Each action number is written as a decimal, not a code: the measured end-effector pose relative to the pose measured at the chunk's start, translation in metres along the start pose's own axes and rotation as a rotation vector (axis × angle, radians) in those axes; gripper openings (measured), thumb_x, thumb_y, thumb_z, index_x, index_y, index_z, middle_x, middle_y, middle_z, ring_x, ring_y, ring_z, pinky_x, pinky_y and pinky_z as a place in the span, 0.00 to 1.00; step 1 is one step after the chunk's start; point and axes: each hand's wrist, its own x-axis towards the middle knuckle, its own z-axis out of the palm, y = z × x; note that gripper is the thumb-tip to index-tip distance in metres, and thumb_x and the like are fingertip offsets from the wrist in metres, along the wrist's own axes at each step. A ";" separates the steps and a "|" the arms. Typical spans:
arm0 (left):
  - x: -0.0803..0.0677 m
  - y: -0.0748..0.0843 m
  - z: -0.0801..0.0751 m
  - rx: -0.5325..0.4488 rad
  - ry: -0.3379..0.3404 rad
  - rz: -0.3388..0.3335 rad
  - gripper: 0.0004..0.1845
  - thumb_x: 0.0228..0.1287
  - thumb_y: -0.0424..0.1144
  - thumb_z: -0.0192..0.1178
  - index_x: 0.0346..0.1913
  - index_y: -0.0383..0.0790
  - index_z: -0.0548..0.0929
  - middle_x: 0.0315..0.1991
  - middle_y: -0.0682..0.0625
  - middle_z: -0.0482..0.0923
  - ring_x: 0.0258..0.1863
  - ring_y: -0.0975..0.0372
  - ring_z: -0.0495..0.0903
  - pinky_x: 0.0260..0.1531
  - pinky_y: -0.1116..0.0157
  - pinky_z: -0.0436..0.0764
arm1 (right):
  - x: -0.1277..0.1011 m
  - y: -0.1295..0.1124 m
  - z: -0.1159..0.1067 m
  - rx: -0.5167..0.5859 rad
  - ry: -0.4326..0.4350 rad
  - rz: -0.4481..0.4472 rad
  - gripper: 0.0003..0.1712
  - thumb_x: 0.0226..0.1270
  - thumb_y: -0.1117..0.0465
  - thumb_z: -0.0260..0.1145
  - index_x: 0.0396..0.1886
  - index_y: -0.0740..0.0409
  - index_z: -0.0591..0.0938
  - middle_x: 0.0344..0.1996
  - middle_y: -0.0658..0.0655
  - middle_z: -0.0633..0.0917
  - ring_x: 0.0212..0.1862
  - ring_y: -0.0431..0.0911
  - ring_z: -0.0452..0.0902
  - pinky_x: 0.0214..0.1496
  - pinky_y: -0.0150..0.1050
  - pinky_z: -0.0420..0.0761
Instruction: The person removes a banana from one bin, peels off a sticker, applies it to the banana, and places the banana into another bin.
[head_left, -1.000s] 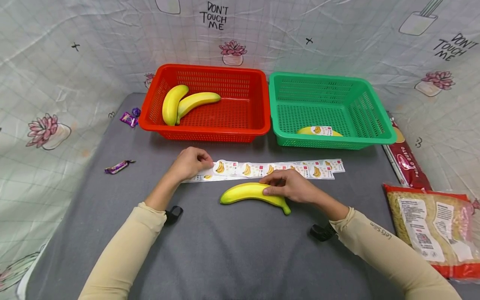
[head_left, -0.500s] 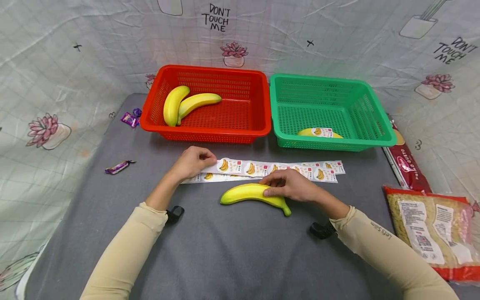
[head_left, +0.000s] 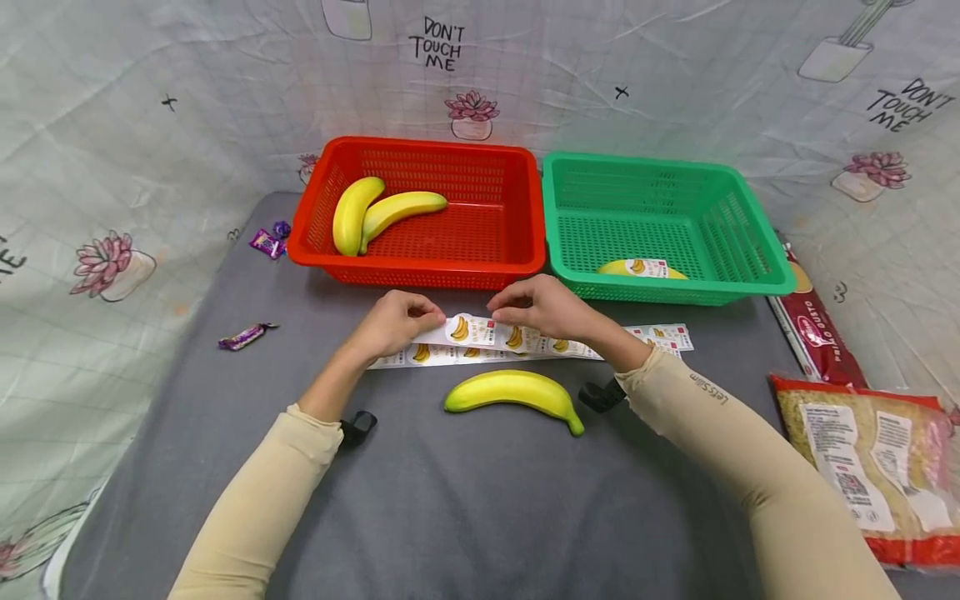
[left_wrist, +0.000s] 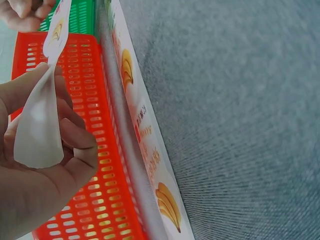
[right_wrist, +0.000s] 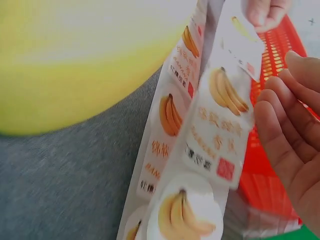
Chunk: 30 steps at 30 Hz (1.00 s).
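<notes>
My left hand [head_left: 393, 327] pinches the end of a long strip of banana stickers [head_left: 480, 332] between thumb and fingers. Bare white backing [left_wrist: 40, 132] curls over its palm in the left wrist view, and the sticker beyond the pinch stands partly lifted off. Close to that sticker's right end is my right hand [head_left: 543, 308], thumb and fingers apart with nothing held between them. The strip lies folded, and a lower layer [head_left: 442, 355] shows beneath. Nearer the front, an unlabelled yellow banana [head_left: 510, 387] rests on the grey table [head_left: 480, 500].
Behind the hands stands a red basket [head_left: 427, 273] with two bananas [head_left: 356, 217]. Beside it, a green basket [head_left: 675, 288] holds a banana bearing a sticker [head_left: 647, 267]. Wrapped candies [head_left: 247, 336] lie at left. A red packet [head_left: 817, 329] and a grain bag [head_left: 862, 458] lie at right.
My right hand has let go of the banana and moved up and left to the sticker strip. The left hand has drawn the strip slightly right, still pinching it.
</notes>
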 end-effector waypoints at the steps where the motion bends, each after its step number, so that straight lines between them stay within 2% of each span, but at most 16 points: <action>1: 0.000 0.001 0.001 0.000 -0.002 0.003 0.10 0.71 0.43 0.65 0.43 0.40 0.90 0.41 0.46 0.86 0.41 0.57 0.76 0.42 0.65 0.71 | 0.003 0.000 0.001 -0.002 -0.006 -0.003 0.16 0.72 0.57 0.68 0.54 0.59 0.88 0.49 0.55 0.90 0.43 0.45 0.81 0.44 0.37 0.79; 8: -0.001 0.006 0.003 -0.020 0.005 -0.001 0.10 0.71 0.43 0.65 0.42 0.40 0.90 0.39 0.47 0.86 0.38 0.58 0.75 0.40 0.64 0.71 | 0.018 -0.004 0.009 0.008 -0.031 0.002 0.13 0.70 0.57 0.70 0.50 0.57 0.89 0.44 0.55 0.91 0.39 0.45 0.81 0.40 0.36 0.79; 17: -0.002 0.006 0.004 -0.035 0.011 -0.002 0.10 0.71 0.43 0.65 0.42 0.39 0.90 0.38 0.47 0.85 0.36 0.59 0.75 0.38 0.65 0.71 | 0.025 -0.003 0.017 0.025 -0.024 -0.017 0.06 0.70 0.59 0.70 0.39 0.56 0.90 0.30 0.53 0.88 0.30 0.43 0.75 0.32 0.34 0.74; 30: -0.002 0.001 0.005 -0.033 0.016 -0.006 0.10 0.71 0.42 0.65 0.44 0.39 0.90 0.40 0.46 0.87 0.38 0.59 0.76 0.39 0.65 0.72 | 0.025 -0.002 0.018 0.008 0.003 -0.037 0.06 0.71 0.58 0.69 0.39 0.56 0.89 0.31 0.52 0.87 0.34 0.44 0.76 0.36 0.35 0.75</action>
